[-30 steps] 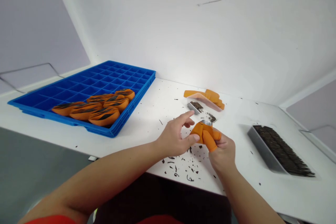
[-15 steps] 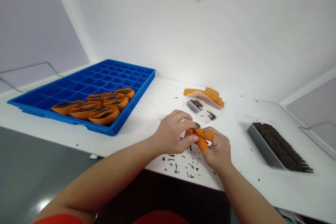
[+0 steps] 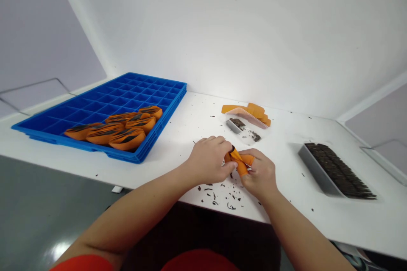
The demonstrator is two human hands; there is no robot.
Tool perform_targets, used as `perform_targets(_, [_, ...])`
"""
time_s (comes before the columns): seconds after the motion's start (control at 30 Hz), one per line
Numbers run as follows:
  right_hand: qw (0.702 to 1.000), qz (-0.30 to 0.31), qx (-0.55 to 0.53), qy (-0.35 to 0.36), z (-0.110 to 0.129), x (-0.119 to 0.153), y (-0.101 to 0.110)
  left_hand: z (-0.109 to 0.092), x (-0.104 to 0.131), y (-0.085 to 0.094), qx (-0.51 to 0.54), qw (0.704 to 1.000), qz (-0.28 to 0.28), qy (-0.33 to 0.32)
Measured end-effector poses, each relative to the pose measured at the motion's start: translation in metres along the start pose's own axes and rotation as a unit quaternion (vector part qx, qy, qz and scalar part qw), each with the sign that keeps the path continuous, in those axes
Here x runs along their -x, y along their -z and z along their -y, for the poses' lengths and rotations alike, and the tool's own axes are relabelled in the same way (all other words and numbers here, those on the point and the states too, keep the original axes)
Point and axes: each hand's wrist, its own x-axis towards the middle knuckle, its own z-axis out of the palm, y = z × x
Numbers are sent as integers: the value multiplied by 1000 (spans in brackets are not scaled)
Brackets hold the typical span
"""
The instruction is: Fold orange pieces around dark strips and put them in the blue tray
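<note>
An orange strip, bent and folded over, is between my two hands above the front of the white table. My left hand pinches its upper left end, where a dark edge shows. From the other side, my right hand grips the strip, with part of it looped by the thumb and fingers. Dark flakes lie scattered on the table below both hands.
At the left, a blue divided tray holds several orange bundles. Behind my hands are a small clear container with dark bits and orange strips. A grey box of dark thin sticks stands at the right.
The fingers of my left hand have curled further over the strip's upper end, covering the dark part that showed before. The view has shifted slightly.
</note>
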Motion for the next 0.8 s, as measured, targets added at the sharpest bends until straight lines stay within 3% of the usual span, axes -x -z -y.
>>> perform_targets(0.17, [1000,-20,17,2,-1,-2,-1,-3,0,-4,-1,999,-28,35])
perform_targets(0.37, [995,13,-64,-71,0,-1,3,4,-2,-11,230,969,-30,88])
perform_targets(0.57, [985,47,-131,-101,2,-3,4,2,-2,-12,188,974,-53,117])
perform_targets(0.8, [990,36,-120,-62,2,2,1,9,-2,-9,250,961,1,117])
